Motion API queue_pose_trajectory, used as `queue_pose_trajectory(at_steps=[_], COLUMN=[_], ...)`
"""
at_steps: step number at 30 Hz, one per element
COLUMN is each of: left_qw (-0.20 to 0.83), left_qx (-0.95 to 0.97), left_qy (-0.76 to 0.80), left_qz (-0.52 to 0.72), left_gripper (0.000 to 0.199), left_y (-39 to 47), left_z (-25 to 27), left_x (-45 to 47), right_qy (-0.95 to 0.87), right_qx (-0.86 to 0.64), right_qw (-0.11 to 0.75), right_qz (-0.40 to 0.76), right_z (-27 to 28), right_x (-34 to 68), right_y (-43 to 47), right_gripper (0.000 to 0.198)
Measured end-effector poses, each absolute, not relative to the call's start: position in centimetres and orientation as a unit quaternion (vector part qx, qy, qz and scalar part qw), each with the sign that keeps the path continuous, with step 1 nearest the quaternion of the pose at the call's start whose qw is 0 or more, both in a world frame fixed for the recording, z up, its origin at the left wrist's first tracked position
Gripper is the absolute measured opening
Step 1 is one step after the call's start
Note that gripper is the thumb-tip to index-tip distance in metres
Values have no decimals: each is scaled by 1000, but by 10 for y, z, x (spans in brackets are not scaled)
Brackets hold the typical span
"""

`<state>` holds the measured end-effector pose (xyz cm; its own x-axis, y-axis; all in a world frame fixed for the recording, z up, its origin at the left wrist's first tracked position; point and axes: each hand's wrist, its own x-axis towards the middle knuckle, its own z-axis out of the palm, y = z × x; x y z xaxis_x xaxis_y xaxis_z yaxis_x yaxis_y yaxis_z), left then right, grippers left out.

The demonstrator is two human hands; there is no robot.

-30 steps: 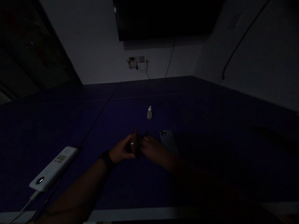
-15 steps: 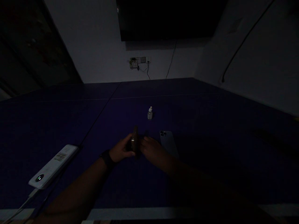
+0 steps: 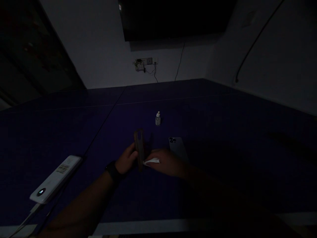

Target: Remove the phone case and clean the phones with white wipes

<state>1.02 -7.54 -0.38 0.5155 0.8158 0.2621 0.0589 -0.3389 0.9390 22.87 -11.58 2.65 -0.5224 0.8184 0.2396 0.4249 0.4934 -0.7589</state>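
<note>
My left hand (image 3: 127, 159), with a dark band at the wrist, is closed around the edge of a brownish phone case (image 3: 140, 147). The case stands on edge, tilted, and an oblong camera cutout shows near its top. My right hand (image 3: 164, 162) pinches a white strip, which looks like folded tissue (image 3: 153, 160), against the lower part of the case's open side. Just beyond the right hand a pale phone (image 3: 178, 147) lies camera side up, partly covered by that hand. A small dropper bottle (image 3: 158, 119) with a white top stands farther back.
At left, a white power bank (image 3: 56, 178) with a lit round display lies on the dark blue tabletop (image 3: 119, 201), a cable plugged into its near end. Wall sockets (image 3: 146, 61) and a large dark screen (image 3: 173, 19) are behind. The room is dim.
The phone case has turned so its inner side and cutout show. My right hand has shifted slightly right and down, and the white strip has come into view in its fingers.
</note>
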Motion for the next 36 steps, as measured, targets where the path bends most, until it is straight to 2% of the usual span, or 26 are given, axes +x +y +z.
queue_pose_trajectory(at_steps=[3,5,11,16,25,30,34,36], left_qw=[511,530,493,458,458,378,340,323], left_qx=[694,674,696,715,705,712,758,788], left_qy=[326,344,375,393,424,444,407,378], left_qz=[390,383,363,352,337,391,380,364], left_gripper=[67,65,63,62,61,63,52,56], left_y=[-79,-83,-90,-91,-87,-85,-81,-77], left_z=[-5,-2,16,23,16,13,14,14], left_x=[14,17,24,26,27,27,24,18], right_qy=[-776,-798,-914,-937,-941,-947,-944,-941], right_qx=[-413,-393,-331,-310,-319,-302,-310,-317], right_qw=[402,414,227,159,114,104,103,105], right_qz=[258,195,58,-16,-7,27,43,53], right_z=[25,23,23,28,24,27,29,28], right_x=[235,239,242,231,221,221,221,222], right_y=[-110,-106,-106,-113,-114,-114,-115,-114], right_gripper=[14,18,25,17,10,13,16,17])
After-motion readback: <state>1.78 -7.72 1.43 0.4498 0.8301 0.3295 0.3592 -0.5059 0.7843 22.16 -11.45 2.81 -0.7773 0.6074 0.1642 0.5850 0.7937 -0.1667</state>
